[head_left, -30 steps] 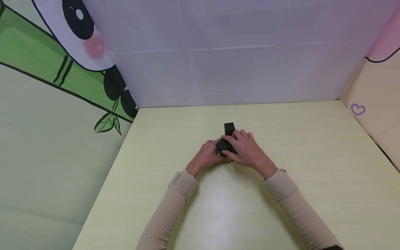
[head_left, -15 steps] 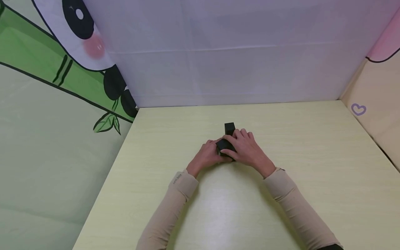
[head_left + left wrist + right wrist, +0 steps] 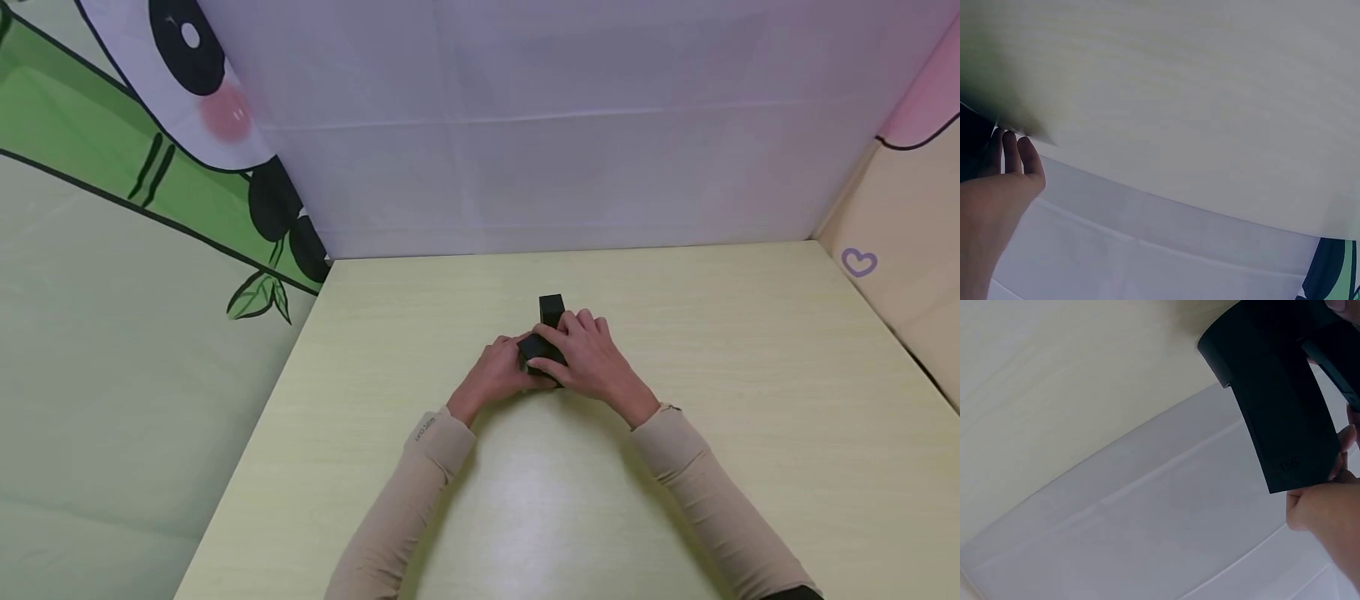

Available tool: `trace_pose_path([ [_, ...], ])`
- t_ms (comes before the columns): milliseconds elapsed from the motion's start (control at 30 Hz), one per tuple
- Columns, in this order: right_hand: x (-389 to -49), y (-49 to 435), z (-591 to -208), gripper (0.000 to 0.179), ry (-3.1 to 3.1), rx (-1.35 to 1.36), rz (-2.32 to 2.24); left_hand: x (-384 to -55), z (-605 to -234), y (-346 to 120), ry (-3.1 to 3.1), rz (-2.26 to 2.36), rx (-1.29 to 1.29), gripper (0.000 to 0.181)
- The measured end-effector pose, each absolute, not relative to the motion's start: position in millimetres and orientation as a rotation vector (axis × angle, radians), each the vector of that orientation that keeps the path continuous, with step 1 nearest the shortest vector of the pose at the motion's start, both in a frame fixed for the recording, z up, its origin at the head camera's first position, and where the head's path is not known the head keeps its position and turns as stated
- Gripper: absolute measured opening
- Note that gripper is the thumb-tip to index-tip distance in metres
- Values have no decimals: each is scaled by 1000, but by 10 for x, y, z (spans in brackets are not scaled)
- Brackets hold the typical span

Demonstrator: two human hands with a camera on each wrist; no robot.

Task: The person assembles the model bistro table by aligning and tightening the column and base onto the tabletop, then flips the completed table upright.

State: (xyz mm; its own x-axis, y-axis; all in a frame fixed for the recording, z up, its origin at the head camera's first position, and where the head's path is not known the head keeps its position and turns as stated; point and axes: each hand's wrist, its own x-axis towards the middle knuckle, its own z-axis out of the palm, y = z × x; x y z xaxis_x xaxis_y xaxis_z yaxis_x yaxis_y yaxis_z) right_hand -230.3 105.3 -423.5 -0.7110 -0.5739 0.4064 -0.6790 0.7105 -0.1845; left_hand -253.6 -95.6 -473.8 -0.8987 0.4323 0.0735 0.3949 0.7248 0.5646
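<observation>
A black angular object [image 3: 542,350] with block-like parts is between both hands, over the middle of the table. One squared part [image 3: 551,308] stands up beyond the fingers. My left hand [image 3: 498,372] grips it from the left, thumb on the near side and fingers on the far side. From the right, my right hand [image 3: 594,360] holds it between thumb and fingers. In the right wrist view the black object [image 3: 1279,394] shows a flat face with small faint marks and a second arm beside it. The left wrist view catches my left hand [image 3: 1007,187], with the object mostly out of frame.
The pale wooden table [image 3: 420,308] spreads around the hands. A lilac cloth wall [image 3: 562,167] rises along its far edge. Printed cloth panels stand at the left [image 3: 112,333] and at the right [image 3: 900,217].
The black object and the right hand have shifted very slightly; the near part is tilted a little differently. Both hands keep their hold, and the left hand looks almost still.
</observation>
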Motion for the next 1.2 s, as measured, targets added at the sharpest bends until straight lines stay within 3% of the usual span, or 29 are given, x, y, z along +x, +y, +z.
trace_pose_path([
  [200, -2300, 1066, -4280, 49, -2578, 947, 516, -2534, -4735, -957, 2866, 884, 702, 72],
  [400, -2300, 1229, -4401, 67, -2428, 775, 761, -2576, -4751, -958, 2828, 984, 796, 70],
  [667, -2404, 1630, -4500, 38, -2504, 513, 914, -2614, -4772, -993, 2855, 927, 763, 78],
  [967, -2485, 1778, -4661, 44, -2948, 768, 1079, -2609, -4797, -1026, 2896, 869, 667, 68],
  [1200, -2533, 1697, -4738, 63, -3017, 732, 999, -2600, -4809, -1035, 2906, 877, 656, 57],
])
